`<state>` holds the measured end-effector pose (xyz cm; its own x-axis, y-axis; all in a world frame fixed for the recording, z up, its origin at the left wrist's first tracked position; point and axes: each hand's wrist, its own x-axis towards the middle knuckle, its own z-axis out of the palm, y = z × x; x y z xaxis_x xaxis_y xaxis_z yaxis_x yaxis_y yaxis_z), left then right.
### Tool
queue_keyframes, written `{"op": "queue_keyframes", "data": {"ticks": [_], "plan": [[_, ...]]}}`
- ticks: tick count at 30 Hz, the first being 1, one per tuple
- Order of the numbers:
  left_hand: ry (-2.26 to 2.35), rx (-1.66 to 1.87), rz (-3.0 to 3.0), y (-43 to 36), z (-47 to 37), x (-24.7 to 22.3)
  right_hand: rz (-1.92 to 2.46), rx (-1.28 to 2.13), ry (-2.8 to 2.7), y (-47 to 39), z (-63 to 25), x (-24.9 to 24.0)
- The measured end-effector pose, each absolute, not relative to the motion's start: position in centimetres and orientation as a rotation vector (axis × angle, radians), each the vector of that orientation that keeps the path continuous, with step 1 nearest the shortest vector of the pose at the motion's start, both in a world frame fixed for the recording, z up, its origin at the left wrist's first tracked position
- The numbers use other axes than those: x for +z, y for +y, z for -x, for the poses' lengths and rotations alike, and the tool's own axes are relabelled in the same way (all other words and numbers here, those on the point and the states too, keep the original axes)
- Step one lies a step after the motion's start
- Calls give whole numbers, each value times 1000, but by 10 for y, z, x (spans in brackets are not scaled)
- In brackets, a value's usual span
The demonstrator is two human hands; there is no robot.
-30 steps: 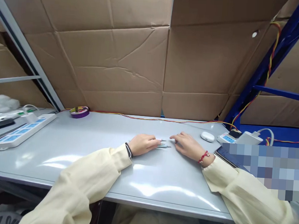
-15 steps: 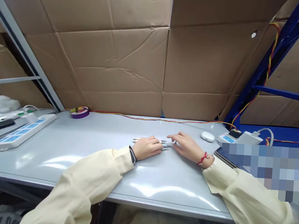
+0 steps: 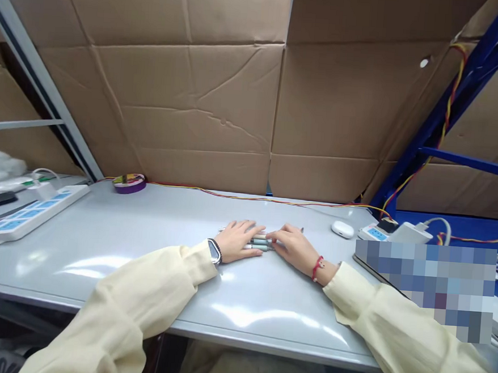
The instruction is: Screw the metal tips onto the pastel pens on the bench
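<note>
Several slim pens (image 3: 260,242), pale and grey-green, lie side by side on the grey-white table (image 3: 148,282). My left hand (image 3: 237,240) rests open over their left part, its fingers spread and its thumb along the near side. It wears a watch at the wrist. At the pens' right ends, my right hand (image 3: 294,249) has its fingers bent in, with thumb and index finger closed on a pen. A small dark tip (image 3: 301,230) shows just beyond its knuckles. Both palms hide parts of the pens.
A purple tape roll (image 3: 130,184) lies at the back left, near a white power strip (image 3: 34,214). To the right are a white earbud case (image 3: 342,229), a charger (image 3: 411,234) and a blurred-out area. Cardboard (image 3: 204,92) walls the back; a twisted wire (image 3: 239,198) runs along it.
My left hand has shifted slightly left and its fingers have spread. My right hand has moved left to the pens' ends, its fingers drawing in. The view has turned slightly.
</note>
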<state>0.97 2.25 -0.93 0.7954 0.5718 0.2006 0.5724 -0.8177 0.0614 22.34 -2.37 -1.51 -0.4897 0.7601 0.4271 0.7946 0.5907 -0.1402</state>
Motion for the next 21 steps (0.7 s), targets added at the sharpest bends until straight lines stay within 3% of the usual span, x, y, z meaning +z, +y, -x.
{"op": "queue_keyframes", "data": {"ticks": [14,21], "plan": [[-1323,-225,2904,19,-5,-9,1436,-357,-2361,-31,-223,-17],[-1346,-250,2898,19,-13,-14,1519,-144,-2479,-31,-209,-28]]}}
